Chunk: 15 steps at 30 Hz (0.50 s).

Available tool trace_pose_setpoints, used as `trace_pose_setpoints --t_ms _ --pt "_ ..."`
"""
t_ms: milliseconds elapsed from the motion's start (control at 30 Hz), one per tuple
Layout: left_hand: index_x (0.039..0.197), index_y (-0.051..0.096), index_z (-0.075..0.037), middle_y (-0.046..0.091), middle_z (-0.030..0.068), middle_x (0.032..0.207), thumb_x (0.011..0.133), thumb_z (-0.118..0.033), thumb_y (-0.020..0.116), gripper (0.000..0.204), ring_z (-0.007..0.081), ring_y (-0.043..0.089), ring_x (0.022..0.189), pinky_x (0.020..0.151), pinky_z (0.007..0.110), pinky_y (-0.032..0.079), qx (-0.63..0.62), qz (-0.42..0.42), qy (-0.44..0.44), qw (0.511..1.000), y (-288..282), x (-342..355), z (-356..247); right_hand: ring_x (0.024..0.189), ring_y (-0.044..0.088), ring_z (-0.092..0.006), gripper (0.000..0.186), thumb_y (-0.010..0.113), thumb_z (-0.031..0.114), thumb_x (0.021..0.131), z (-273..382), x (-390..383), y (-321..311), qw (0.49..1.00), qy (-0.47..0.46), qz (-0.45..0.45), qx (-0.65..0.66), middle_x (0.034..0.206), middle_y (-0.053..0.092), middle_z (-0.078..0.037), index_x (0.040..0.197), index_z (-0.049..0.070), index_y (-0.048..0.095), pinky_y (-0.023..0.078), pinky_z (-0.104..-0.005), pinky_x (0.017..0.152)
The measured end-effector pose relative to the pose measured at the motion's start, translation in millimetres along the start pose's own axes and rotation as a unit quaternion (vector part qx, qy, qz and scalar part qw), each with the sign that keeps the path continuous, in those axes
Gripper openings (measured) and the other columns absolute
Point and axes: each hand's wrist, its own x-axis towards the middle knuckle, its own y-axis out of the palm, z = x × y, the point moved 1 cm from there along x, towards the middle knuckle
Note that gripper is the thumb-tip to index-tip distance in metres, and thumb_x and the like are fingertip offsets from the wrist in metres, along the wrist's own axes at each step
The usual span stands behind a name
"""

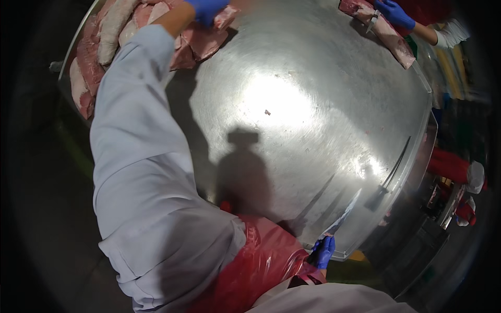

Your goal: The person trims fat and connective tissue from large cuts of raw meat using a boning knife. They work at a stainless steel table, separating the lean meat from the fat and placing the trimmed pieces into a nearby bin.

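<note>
In my blue-gloved right hand, low at the table's right, is a knife, its blade angled up over the steel table. My left hand, also gloved in blue, reaches to the pile of pale pink meat pieces at the upper left; its fingers are partly cut off and hard to make out. A long, thin dark sharpening rod with a handle lies along the table's right edge, above the knife.
At the top right, another person's gloved hand holds a knife on a long cut of meat. Red and white clothing of other people shows beyond the right rim, beside dark equipment.
</note>
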Motion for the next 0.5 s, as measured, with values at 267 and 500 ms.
trace_pose_setpoints --t_ms 267,500 --pt "0.106 0.062 -0.008 0.065 0.0161 0.102 0.055 -0.019 0.084 0.056 0.0381 0.062 0.099 0.089 0.045 0.047 -0.070 -0.161 0.112 0.978 92 -76 -11 0.051 0.050 -0.0103 0.017 0.052 0.029 0.105 -14 48 27 0.998 -0.029 0.055 0.009 0.068 0.053 0.000 0.103 0.013 0.057 0.040 -0.0248 0.042" --pt "0.112 0.061 -0.012 0.060 0.0094 0.106 0.053 -0.023 0.082 0.064 0.0328 0.059 0.102 0.092 0.044 0.046 -0.194 -0.212 0.302 0.909 144 -123 -209 0.051 0.050 -0.0098 0.016 0.053 0.027 0.105 -34 60 21 0.990 -0.102 0.087 0.051 0.071 0.055 0.000 0.104 0.012 0.059 0.039 -0.0237 0.044"
